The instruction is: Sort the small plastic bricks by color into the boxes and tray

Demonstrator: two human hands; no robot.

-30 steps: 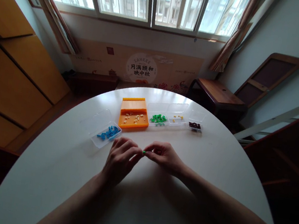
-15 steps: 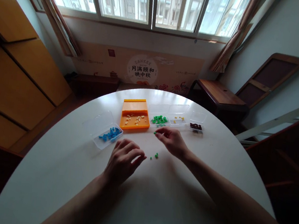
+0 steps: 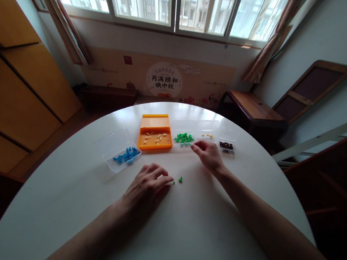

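Starting at the left of the round white table (image 3: 65,201), I see a clear box (image 3: 123,156) lying open with blue pieces in it, its lid folded back toward the far left. Just right of it and a little nearer to me, my left hand (image 3: 146,188) lies palm down on the tabletop, fingers loosely spread and gripping nothing. Its fingertips stop just beside two small green pieces (image 3: 179,179) that lie loose on the bare table, apart from any box; I can't tell whether a fingertip touches the nearer one.

Farther back stands an orange tray (image 3: 155,132) with pale yellow bits scattered over its floor. Next to it on the right is a clear box of green pieces (image 3: 184,138), and beside that a clear box with a few yellow pieces (image 3: 206,135).

My right hand (image 3: 209,155) reaches out across the table to the near edge of these two boxes, fingers curled in with the tips close together. Whether something small sits between them I cannot tell; it is too fine to make out.

Furthest right in the row, a small clear box holds dark brown pieces (image 3: 226,145), just beyond my right hand.
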